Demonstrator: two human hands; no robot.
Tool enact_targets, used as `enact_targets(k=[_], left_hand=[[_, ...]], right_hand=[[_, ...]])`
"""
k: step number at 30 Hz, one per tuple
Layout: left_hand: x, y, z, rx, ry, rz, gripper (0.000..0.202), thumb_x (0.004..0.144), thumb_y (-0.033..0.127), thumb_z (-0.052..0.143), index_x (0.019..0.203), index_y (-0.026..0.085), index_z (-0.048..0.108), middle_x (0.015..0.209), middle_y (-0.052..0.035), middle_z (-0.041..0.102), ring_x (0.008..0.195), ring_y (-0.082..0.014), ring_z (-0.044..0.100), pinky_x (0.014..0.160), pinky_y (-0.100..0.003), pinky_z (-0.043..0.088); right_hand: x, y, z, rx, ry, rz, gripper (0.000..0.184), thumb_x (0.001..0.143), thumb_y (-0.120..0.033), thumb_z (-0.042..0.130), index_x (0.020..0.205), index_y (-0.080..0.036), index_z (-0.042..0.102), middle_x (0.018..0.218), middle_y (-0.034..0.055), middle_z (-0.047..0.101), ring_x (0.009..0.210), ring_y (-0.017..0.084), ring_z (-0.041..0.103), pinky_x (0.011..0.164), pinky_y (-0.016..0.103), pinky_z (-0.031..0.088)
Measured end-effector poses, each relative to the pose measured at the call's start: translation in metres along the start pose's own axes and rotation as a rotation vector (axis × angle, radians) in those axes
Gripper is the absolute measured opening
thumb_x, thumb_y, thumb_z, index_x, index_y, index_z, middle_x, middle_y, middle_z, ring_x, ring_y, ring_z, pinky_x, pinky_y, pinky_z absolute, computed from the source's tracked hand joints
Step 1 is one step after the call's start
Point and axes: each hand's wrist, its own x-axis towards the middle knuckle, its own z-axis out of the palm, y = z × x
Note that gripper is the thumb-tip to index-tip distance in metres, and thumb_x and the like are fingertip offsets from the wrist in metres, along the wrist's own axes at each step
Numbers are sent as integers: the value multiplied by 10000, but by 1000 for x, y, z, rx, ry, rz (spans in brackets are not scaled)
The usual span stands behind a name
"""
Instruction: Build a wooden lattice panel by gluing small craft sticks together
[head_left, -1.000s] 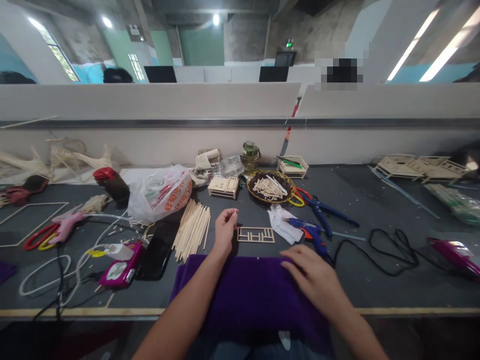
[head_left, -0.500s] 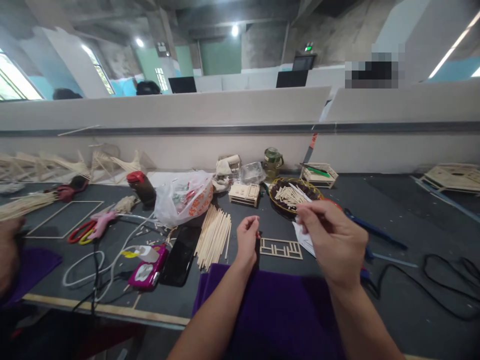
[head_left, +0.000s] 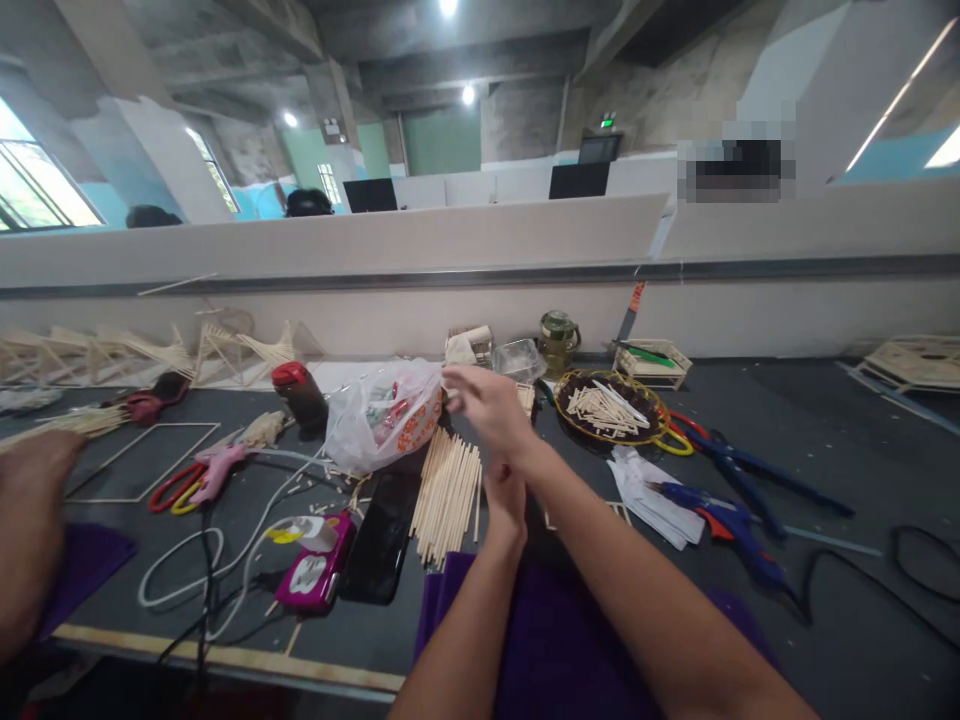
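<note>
My right hand (head_left: pixel 491 408) crosses over my left wrist and reaches left. Its fingers stretch out, thumb and forefinger apart, beside the white plastic bag (head_left: pixel 386 410) and above the far end of a bundle of thin wooden sticks (head_left: pixel 448 495). I see nothing held in it. Below it is my left hand (head_left: pixel 507 495), raised near the right side of the bundle, its fingers mostly hidden behind my right hand and wrist. A small stick lattice frame (head_left: pixel 621 512) lies on the dark table, largely covered by my right forearm. Purple cloth (head_left: pixel 570 640) lies under my arms.
On the right are a yellow-rimmed basket (head_left: pixel 664 425) of short sticks, white paper (head_left: pixel 652 500), a blue glue gun (head_left: pixel 724 510) and blue-handled pliers (head_left: pixel 750 480). On the left are a phone (head_left: pixel 381 540), a magenta box (head_left: pixel 319 570), a pink glue gun (head_left: pixel 221 465) and another person's hand (head_left: pixel 34 530).
My right hand has swung left from beside the basket, across my left wrist, toward the bag and sticks. Its pinched fingers have parted. The camera view has shifted slightly.
</note>
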Motion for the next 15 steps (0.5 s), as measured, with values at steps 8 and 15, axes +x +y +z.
enact_targets(k=[8, 15], left_hand=[[-10, 11, 6, -269, -16, -162, 386, 575, 359, 826, 843, 142, 653, 789, 1, 627, 516, -48, 508, 493, -188, 419], [-11, 14, 10, -255, -41, -229, 436, 555, 336, 863, 918, 136, 725, 832, -37, 686, 561, -49, 541, 524, -171, 437]], right_hand=[[-152, 25, -170, -642, 241, 437, 367, 898, -508, 481, 870, -200, 678, 698, 20, 669, 586, 149, 588, 565, 248, 421], [-261, 65, -237, -1064, 77, 792, 401, 885, -543, 390, 959, -291, 692, 788, 52, 727, 644, 265, 659, 538, 325, 398]])
